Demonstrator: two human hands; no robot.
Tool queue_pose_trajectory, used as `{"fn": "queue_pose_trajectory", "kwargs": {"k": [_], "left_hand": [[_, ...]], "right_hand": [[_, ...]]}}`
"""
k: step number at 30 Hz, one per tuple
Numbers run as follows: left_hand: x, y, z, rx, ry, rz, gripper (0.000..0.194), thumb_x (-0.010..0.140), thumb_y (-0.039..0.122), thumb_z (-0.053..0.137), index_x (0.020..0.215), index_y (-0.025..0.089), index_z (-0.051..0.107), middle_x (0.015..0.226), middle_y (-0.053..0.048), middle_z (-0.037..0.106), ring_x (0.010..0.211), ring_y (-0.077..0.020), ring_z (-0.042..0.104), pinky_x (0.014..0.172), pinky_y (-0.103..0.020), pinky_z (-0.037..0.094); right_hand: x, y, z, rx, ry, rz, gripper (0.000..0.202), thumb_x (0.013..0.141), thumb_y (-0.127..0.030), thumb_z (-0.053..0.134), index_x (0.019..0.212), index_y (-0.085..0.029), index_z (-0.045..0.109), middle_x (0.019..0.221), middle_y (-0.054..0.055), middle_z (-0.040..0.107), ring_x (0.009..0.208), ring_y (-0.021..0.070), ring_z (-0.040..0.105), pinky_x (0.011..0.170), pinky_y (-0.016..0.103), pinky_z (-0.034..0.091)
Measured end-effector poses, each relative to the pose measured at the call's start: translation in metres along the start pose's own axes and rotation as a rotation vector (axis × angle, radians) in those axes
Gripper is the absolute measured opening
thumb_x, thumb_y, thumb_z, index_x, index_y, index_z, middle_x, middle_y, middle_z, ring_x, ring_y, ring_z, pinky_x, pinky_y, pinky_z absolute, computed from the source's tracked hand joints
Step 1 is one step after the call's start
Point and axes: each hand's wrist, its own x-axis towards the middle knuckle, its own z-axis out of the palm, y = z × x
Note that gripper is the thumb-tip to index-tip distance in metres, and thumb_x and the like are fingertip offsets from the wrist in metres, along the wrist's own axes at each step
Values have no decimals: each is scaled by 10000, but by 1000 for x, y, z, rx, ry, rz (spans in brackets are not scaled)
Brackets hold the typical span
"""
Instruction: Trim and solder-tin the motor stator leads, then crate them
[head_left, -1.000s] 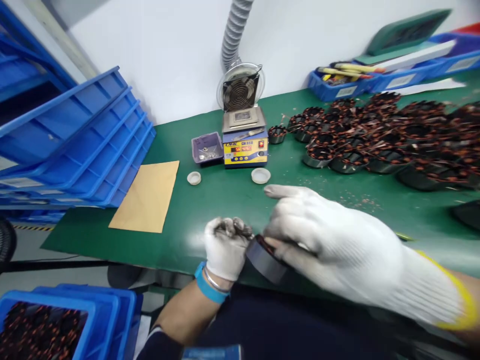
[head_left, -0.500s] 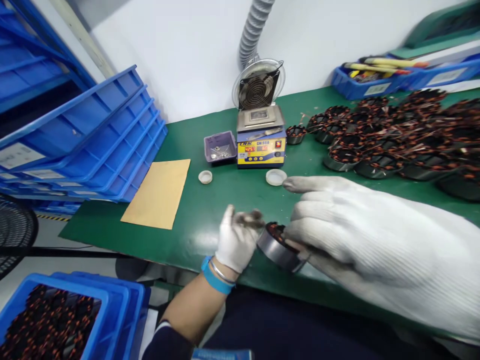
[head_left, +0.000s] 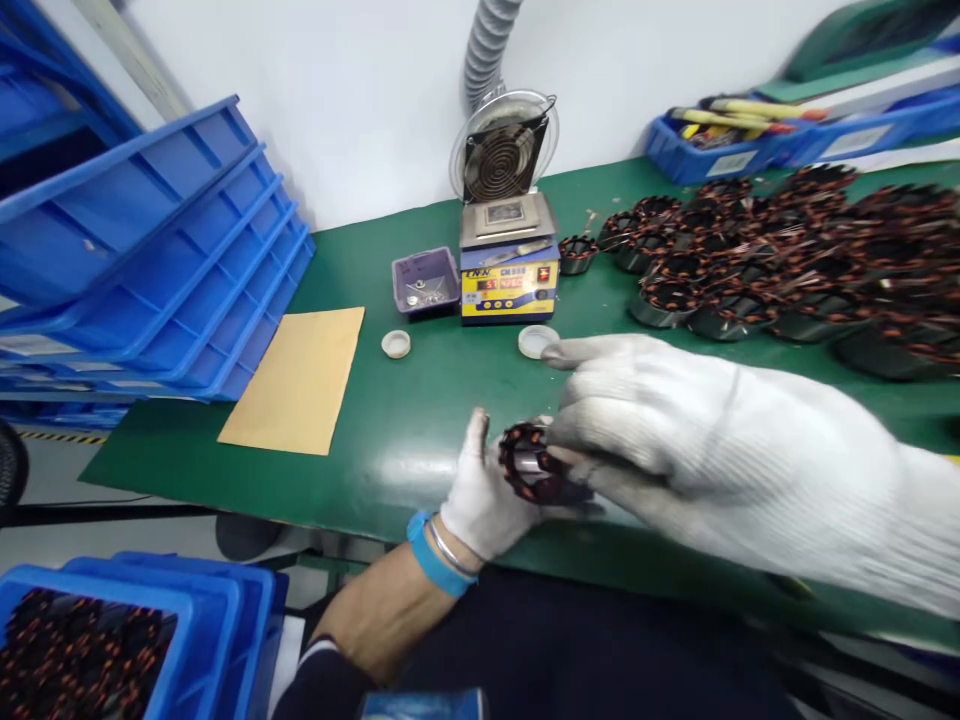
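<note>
A motor stator (head_left: 531, 463), a dark ring with copper windings, is held above the front of the green table, its open side tilted up toward me. My left hand (head_left: 491, 500), in a white glove with darkened fingertips, cups it from the left and below; the thumb points up and the other fingers are largely hidden. From the right, my right hand (head_left: 645, 420) pinches the stator's edge with thumb and bent fingers, while its index finger stretches out toward a white round lid (head_left: 538, 341). Exactly what the right fingertips grip is partly hidden.
Many stators (head_left: 742, 265) crowd the table's right side. A yellow-and-blue heating unit (head_left: 510, 290) stands at the back beside a purple tray (head_left: 426, 282). A small cap (head_left: 396, 344) and brown card (head_left: 296, 380) lie left. Blue crates (head_left: 187, 250) are stacked farther left.
The stator has turned from showing its metal side to showing its open, wound face. My left hand has moved in under it; my right hand keeps hold. The view has shifted slightly.
</note>
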Motion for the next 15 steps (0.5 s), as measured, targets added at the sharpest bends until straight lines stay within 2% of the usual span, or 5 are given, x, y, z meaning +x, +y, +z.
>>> {"fn": "queue_pose_trajectory", "kwargs": {"k": [2,6,9,12,15], "left_hand": [[-2,-6,1,49,-142,-80,744,789,851,705,1068,165,780,1023,-167,796,890,-385,757,941,-629,561],[-14,-6,1,46,-147,118,999,585,1005,722,1178,203,778,1155,-181,799,933,-421,767,885,-607,576],[-13,-4,-3,64,-92,122,883,763,981,599,1203,235,772,1200,-175,801,993,-408,777,861,-582,603],[-4,-6,-7,114,-92,14,680,840,824,694,1054,182,766,950,-144,808,725,-322,777,648,-443,617],[1,-8,-6,45,-15,21,477,905,649,717,993,180,729,799,-83,771,548,-243,705,499,-313,535]], "right_hand": [[-6,4,2,19,14,48,190,910,-133,596,798,-262,678,762,61,727,822,261,766,948,446,622],[-29,18,5,91,30,233,168,968,-283,611,820,-263,688,831,68,782,1108,331,792,849,422,623],[-38,24,10,192,-14,395,198,929,-350,627,764,-259,687,806,55,782,994,323,806,732,393,607],[-39,27,20,350,-21,537,223,884,-403,691,725,-247,691,813,56,782,835,282,780,694,374,592],[-45,31,31,607,200,785,359,875,-578,745,763,-239,702,799,65,769,787,265,757,697,382,604]]}}
